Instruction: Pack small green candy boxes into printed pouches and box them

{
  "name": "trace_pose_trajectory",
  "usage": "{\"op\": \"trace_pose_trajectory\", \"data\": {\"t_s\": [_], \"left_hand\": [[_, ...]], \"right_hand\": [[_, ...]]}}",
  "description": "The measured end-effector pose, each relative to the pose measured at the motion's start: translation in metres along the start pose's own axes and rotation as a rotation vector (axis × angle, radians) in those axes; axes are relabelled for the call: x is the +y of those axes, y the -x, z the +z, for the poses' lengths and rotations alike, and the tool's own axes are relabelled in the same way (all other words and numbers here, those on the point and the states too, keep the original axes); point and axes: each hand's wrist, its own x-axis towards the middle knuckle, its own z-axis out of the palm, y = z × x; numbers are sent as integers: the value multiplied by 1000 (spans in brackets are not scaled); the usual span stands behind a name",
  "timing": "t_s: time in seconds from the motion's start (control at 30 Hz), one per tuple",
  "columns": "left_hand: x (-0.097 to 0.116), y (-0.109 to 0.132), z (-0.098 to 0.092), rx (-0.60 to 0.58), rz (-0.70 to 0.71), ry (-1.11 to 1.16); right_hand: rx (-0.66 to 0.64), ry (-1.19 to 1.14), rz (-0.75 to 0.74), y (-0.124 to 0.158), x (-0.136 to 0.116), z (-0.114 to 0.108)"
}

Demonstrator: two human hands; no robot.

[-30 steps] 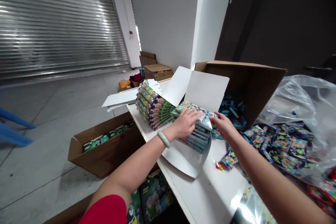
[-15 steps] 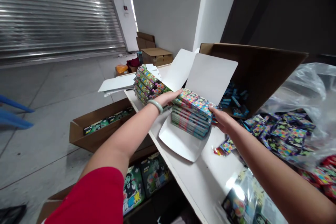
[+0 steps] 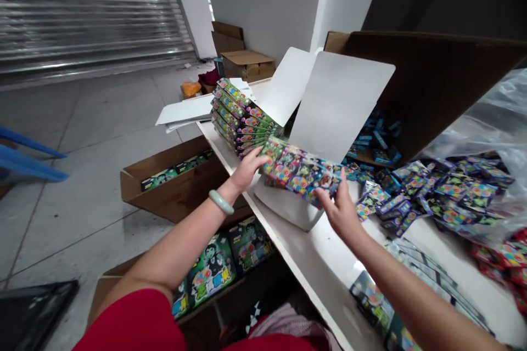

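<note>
Two hands engaged | Grip: printed strip (image 3: pixel 302 171) grasped at its 9 o'clock end by left hand (image 3: pixel 245 169), at its 4 o'clock end by right hand (image 3: pixel 339 208) | Position: over white card (image 3: pixel 288 211), stack (image 3: pixel 239 116) at 10 o'clock | Step: two-handed handling, as judged | Next move: even support at both ends probably required, bending being possible
</note>
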Motion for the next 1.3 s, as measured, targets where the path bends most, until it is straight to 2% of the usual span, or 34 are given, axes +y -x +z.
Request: {"op": "trace_pose_trajectory", "data": {"t_s": [0.1,0.2,0.37,0.5,0.63,0.8,0.97,1.17,1.3], "left_hand": [[-29,23,-8,8,52,35],[-51,35,-17,-14,74,47],[-73,51,-28,-125,62,32],[-88,60,-25,-120,90,37],[-88,55,-17,-85,134,32],[-76,34,0,26,296,-139],[-77,18,5,14,361,-197],[-87,27,-9,-17,303,-172],[-87,37,-7,-31,270,-154]], "right_hand": [[8,74,-76,30,14,21],[-12,104,-118,48,27,35],[-9,119,-114,64,42,42],[6,146,-155,66,46,43],[32,166,-185,62,42,42],[128,163,-230,60,37,38],[109,210,-335,55,40,31],[47,357,-413,51,36,32],[-39,441,-403,53,32,24]]}}
